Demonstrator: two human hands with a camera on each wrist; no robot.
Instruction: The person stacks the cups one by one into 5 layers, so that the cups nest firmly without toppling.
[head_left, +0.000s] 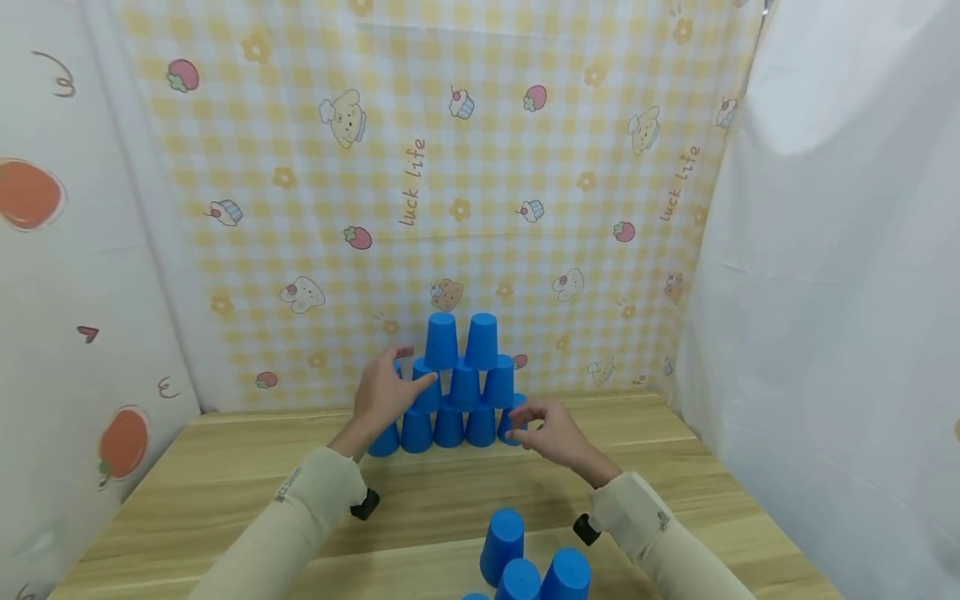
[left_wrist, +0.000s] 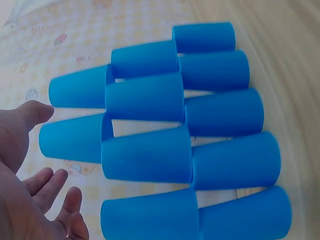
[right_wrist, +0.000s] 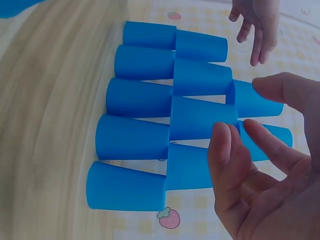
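Head view shows a pyramid of blue cups (head_left: 459, 392) standing upside down on a wooden table (head_left: 225, 492), close against a yellow checked backdrop (head_left: 420, 167). Five cups form the bottom row, four the row above (the wrist views show this count clearly), and two cups (head_left: 461, 340) stand side by side on top.

At the pyramid's left flank, the left hand (head_left: 384, 392) is raised level with the second row, fingers straight and loosely spread, with the thumb tip reaching toward the leftmost second-row cup. From the head camera the hand overlaps that cup; in the left wrist view the open palm (left_wrist: 20, 185) and thumb sit apart from the cups, gripping nothing. The right hand (head_left: 551, 433) is at the right end of the bottom row, fingers relaxed and parted, thumb and forefinger pointing at the end cup. In the right wrist view its fingertips (right_wrist: 222, 145) lie in front of the second and third rows; whether they touch a cup I cannot tell, but nothing is pinched or grasped.

Near the table's front edge stands a loose cluster of blue cups (head_left: 525, 558), also upside down, well apart from the pyramid.

On the backdrop the words "luck life" (head_left: 412, 193) are printed twice, running upward, among cartoon dogs, strawberries, cupcakes and flowers. A white panel with orange fruit drawings (head_left: 30, 196) closes the left side, and a plain white sheet (head_left: 840, 275) the right. Both sleeves (head_left: 300, 508) are cream-coloured, each with a small label too small to read.
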